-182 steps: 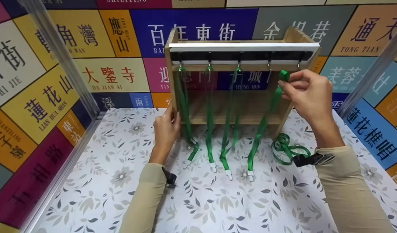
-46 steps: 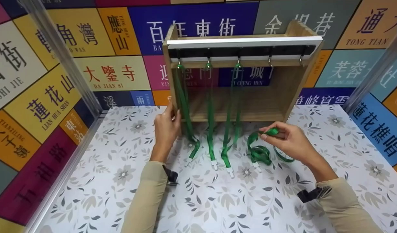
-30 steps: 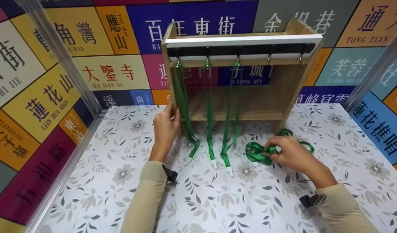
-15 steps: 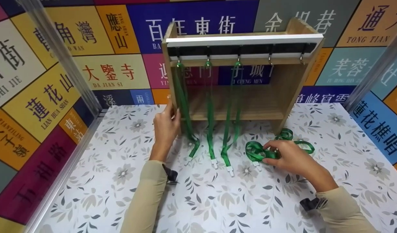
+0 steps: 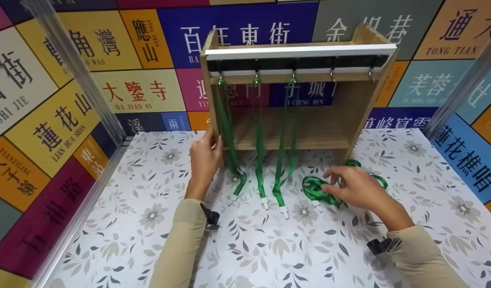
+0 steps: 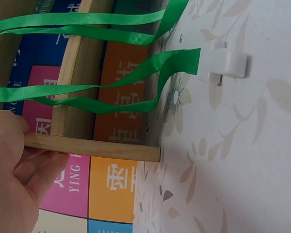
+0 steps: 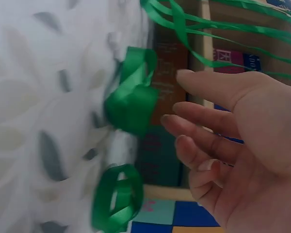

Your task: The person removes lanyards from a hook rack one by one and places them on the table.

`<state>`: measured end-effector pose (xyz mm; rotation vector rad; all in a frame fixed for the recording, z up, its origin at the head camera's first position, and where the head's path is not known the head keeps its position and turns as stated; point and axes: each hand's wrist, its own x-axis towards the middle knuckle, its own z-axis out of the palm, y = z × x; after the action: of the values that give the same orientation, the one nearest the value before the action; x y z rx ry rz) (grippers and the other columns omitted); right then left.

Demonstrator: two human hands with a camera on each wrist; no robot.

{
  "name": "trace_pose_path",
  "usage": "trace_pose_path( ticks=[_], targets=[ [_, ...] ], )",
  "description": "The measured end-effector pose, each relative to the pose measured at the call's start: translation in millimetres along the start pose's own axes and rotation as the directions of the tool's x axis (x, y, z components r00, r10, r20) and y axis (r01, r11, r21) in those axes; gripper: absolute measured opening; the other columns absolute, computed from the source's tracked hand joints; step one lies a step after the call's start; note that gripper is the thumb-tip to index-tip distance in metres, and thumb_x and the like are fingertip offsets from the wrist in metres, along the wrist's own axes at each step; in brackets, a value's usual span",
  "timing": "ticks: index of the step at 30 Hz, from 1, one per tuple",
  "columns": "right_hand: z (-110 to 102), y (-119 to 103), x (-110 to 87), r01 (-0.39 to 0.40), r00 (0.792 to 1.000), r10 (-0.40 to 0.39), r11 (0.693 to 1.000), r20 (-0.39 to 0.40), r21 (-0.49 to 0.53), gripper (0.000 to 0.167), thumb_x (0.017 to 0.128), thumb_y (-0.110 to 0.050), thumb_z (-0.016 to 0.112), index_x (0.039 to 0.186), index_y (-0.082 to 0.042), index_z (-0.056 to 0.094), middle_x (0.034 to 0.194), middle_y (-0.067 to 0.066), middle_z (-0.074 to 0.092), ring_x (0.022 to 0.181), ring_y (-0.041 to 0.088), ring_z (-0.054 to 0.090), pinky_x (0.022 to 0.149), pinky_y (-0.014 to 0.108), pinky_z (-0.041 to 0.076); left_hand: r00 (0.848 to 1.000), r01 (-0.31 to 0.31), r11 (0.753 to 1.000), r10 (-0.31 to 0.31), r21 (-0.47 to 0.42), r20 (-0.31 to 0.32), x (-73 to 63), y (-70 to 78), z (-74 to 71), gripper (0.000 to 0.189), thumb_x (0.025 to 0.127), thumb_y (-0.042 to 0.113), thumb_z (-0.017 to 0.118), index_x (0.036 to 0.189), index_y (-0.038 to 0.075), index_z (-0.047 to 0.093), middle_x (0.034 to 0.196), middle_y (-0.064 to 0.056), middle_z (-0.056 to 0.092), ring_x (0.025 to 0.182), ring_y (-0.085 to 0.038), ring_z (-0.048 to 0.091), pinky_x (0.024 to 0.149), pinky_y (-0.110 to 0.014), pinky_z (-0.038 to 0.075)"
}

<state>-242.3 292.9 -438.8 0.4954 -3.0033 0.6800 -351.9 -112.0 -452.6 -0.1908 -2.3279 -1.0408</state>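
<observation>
My left hand (image 5: pixel 206 159) grips the left side panel (image 6: pixel 94 147) of a wooden rack (image 5: pixel 289 145), with the thumb on one side and fingers on the other. My right hand (image 5: pixel 355 186) hovers with loosely bent fingers beside a crumpled green lanyard (image 5: pixel 315 188) with a white clip (image 5: pixel 317 205); the right wrist view shows nothing between the fingers. Another coiled green lanyard (image 5: pixel 379 181) lies partly hidden behind that hand. Three green lanyards hang from the rack's hooks, the leftmost lanyard (image 5: pixel 226 124) nearest my left hand. The two right hooks, including the end hook (image 5: pixel 370 75), are bare.
A white and black rail (image 5: pixel 301 62) carrying several hooks runs along the rack's top front. White clips of the hanging lanyards, such as the middle clip (image 5: pixel 264 203), rest on the patterned tabletop (image 5: pixel 269 256). Printed panels (image 5: pixel 141 90) stand behind and at both sides.
My right hand has come down from the fourth hook, laid the lanyard on the table in a heap, and let it go. The left hand keeps its grip on the rack.
</observation>
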Motion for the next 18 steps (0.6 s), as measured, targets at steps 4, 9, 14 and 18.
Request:
trace_pose_path(
  ticks=[4, 9, 14, 18],
  targets=[
    [-7, -14, 11.5, 0.011, 0.999, -0.010, 1.000, -0.050, 0.013, 0.026, 0.101, -0.030, 0.078, 0.121, -0.013, 0.078, 0.100, 0.001, 0.079, 0.075, 0.014, 0.062, 0.065, 0.031, 0.051, 1.000, 0.012, 1.000, -0.012, -0.015, 0.005, 1.4, 0.1, -1.4, 0.034, 0.109, 0.023, 0.067, 0.141, 0.011, 0.068, 0.127, -0.017, 0.079, 0.117, -0.029, 0.079, 0.095, -0.039, 0.066],
    [-12, -33, 27.7, 0.053, 0.984, -0.043, 0.997, -0.173, 0.052, 0.019, 0.102, -0.027, 0.076, 0.117, -0.014, 0.080, 0.100, 0.001, 0.081, 0.081, 0.017, 0.067, 0.071, 0.032, 0.056, 1.000, 0.004, 1.000, -0.004, -0.023, -0.004, 1.6, 0.0, -2.0, 0.034, 0.109, 0.022, 0.067, 0.142, 0.012, 0.068, 0.126, -0.017, 0.080, 0.116, -0.028, 0.079, 0.095, -0.040, 0.067],
    [-17, -48, 42.2, 0.113, 0.949, -0.071, 0.986, -0.308, 0.121, 0.013, 0.102, -0.020, 0.076, 0.112, -0.011, 0.080, 0.096, 0.003, 0.081, 0.077, 0.017, 0.067, 0.067, 0.021, 0.055, 1.000, -0.011, 1.000, 0.011, -0.023, -0.012, -0.6, -0.7, -0.7, 0.030, 0.108, 0.021, 0.067, 0.137, 0.010, 0.070, 0.124, -0.018, 0.080, 0.115, -0.029, 0.080, 0.095, -0.039, 0.067],
    [-23, -59, 55.4, 0.163, 0.908, -0.087, 0.974, -0.409, 0.155, 0.011, 0.102, -0.017, 0.075, 0.110, -0.011, 0.080, 0.096, 0.003, 0.080, 0.078, 0.016, 0.068, 0.068, 0.013, 0.052, 0.999, -0.029, 1.000, 0.028, -0.013, -0.031, -0.9, -1.4, 0.5, 0.028, 0.108, 0.021, 0.068, 0.133, 0.009, 0.071, 0.121, -0.018, 0.081, 0.112, -0.029, 0.080, 0.094, -0.041, 0.067]
  ],
)
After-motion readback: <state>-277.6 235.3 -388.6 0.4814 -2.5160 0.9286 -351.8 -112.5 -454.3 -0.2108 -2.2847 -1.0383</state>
